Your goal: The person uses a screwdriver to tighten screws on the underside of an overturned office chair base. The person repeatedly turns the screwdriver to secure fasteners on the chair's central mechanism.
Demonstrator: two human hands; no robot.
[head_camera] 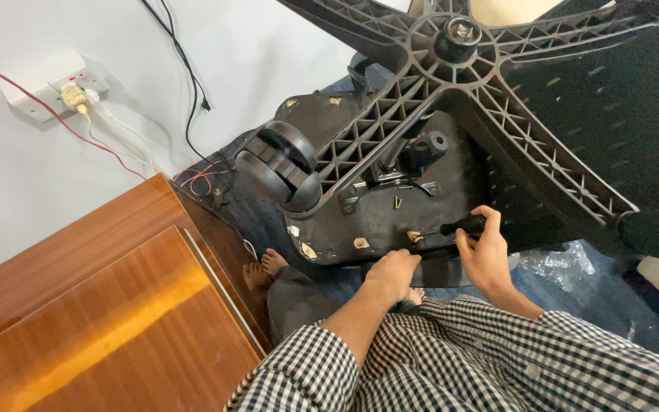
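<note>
Screwdriver (455, 226) with its black handle sits in my right hand (486, 255), my fingers curled tight around the grip, thumb side up. Its thin metal shaft runs leftward and slightly down to a brass-coloured screw (415, 236) on the underside of the chair seat (379, 221), and the tip meets that screw near the seat's front edge. My left hand (392, 273) lies just beside it, knuckles up, fingers folded over the lower rim of the seat and pressing on it; I cannot tell whether anything is pinched under the fingers, since they are hidden behind the edge.

The office chair lies tipped over, its bottom facing me. The black star base (497, 99) with its ribbed plastic spokes spreads across the top of the view, the hub and centre bolt high up, and one twin-wheel caster (280, 164) hangs at the end of the spoke on the left. A black knob (429, 146) sticks out of the metal mechanism under the seat, above the screw I am on. More brass screws (361, 243) dot the seat plate.

My sleeves are black-and-white check. Bare feet (265, 268) show below the seat, by the corner of a wooden cabinet (108, 305) on the left. On the white wall a socket strip (51, 91) carries plugs and cables, with a red wire crossing it. Crumpled clear plastic (554, 263) lies on the blue floor covering to the right.
</note>
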